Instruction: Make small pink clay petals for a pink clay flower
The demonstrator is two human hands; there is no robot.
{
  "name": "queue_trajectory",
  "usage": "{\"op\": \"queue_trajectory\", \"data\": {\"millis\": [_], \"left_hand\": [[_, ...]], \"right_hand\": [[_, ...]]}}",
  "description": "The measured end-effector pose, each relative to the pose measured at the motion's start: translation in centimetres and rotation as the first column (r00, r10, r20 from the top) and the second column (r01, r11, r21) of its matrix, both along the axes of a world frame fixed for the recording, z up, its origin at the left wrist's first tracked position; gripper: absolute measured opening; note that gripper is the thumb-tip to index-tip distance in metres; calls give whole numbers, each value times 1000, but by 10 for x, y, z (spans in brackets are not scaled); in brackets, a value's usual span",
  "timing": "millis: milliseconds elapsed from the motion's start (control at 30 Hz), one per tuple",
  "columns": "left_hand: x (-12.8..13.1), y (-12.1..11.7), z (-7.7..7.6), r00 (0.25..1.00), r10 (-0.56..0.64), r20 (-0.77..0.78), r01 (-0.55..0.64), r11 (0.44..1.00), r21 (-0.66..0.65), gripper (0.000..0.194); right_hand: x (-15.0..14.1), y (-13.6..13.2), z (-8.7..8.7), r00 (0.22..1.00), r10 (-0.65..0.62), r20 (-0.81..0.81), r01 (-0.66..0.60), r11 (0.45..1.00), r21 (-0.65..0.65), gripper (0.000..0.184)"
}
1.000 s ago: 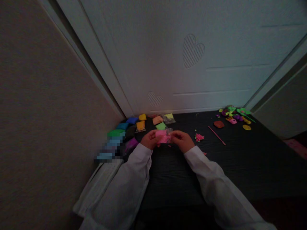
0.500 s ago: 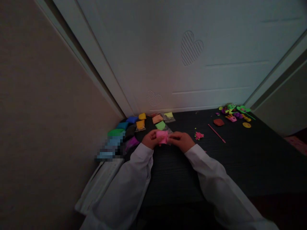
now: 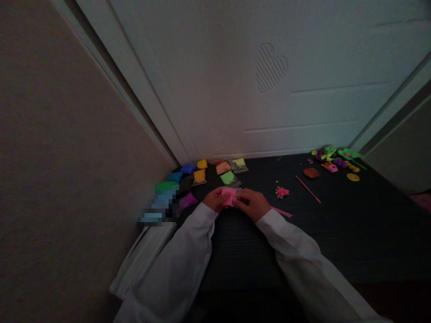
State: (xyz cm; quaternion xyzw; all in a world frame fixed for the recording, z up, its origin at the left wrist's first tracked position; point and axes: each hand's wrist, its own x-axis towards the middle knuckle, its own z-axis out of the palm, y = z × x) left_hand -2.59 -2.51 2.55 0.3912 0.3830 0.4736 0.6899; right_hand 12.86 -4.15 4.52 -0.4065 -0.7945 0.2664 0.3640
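Between my hands, above the dark table, is a clear packet of pink modelling clay (image 3: 229,195). My left hand (image 3: 214,199) is closed on the pink side of it, thumb in front. The fingers of my right hand (image 3: 251,204) pinch the clear plastic edge on the right. A green clay packet (image 3: 227,177) lies just beyond my hands. Partly behind my right wrist, a flat pink strip (image 3: 283,212) rests on the table. To its upper right is a cluster of small pink pieces with some green (image 3: 282,192).
Several coloured clay packets, among them an orange one (image 3: 199,176) and a purple one (image 3: 187,200), lie at the left. A white flat pouch (image 3: 144,255) is nearer. Rightward are a pink stick tool (image 3: 308,189), a red-brown lump (image 3: 310,172) and small clay figures (image 3: 332,157). A white panel (image 3: 202,80) rises behind.
My right hand has shifted slightly left and down, so more of the pink strip shows beside the wrist. The packet sits slightly lower, still between both hands. The view has moved a little.
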Motion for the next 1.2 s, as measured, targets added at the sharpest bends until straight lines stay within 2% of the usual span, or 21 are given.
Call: {"op": "queue_trajectory", "data": {"millis": [133, 233, 300, 367, 433, 500, 567, 633, 800, 933, 1067, 1200], "left_hand": [[-3, 2, 3, 1000, -30, 1, 30, 999, -23, 35], [-9, 3, 8, 999, -40, 7, 40, 999, -36, 37], [-14, 5, 10, 1000, -17, 20, 18, 999, -39, 36], [-19, 7, 10, 999, 28, 43, -26, 999, -35, 34], [-23, 9, 9, 995, 71, 67, -69, 997, -34, 33], [-26, 12, 7, 992, 93, 82, -90, 995, -43, 34], [-27, 14, 6, 992, 99, 84, -94, 994, -59, 35], [-27, 14, 6, 990, 111, 86, -105, 992, -71, 36], [-28, 15, 5, 979, 187, 80, -181, 981, -75, 29], [-31, 19, 3, 971, 234, 47, -229, 970, -81, 27], [-34, 24, 2, 960, 279, 14, -277, 957, -83, 22], [-36, 25, 1, 950, 312, 2, -310, 947, -81, 17]], "right_hand": [[-3, -2, 4, 1000, 21, -17, -21, 1000, 8, 10], [1, -1, 10, 981, 41, -189, -48, 998, -28, 10], [8, 1, 14, 923, -12, -384, -27, 995, -96, 11], [16, 4, 18, 822, -114, -558, -16, 975, -223, 14], [21, 7, 19, 713, -214, -667, -72, 925, -374, 18], [22, 9, 17, 671, -262, -693, -155, 866, -476, 22], [20, 9, 13, 700, -244, -671, -196, 838, -509, 26], [17, 9, 8, 750, -205, -628, -194, 841, -506, 30], [14, 11, -1, 868, -152, -473, -80, 897, -435, 29], [14, 11, -8, 962, -108, -249, 32, 956, -292, 15], [10, 7, -20, 998, -2, -56, -8, 983, -185, 10], [7, 4, -28, 998, 43, 34, -38, 990, -137, 12]]}}
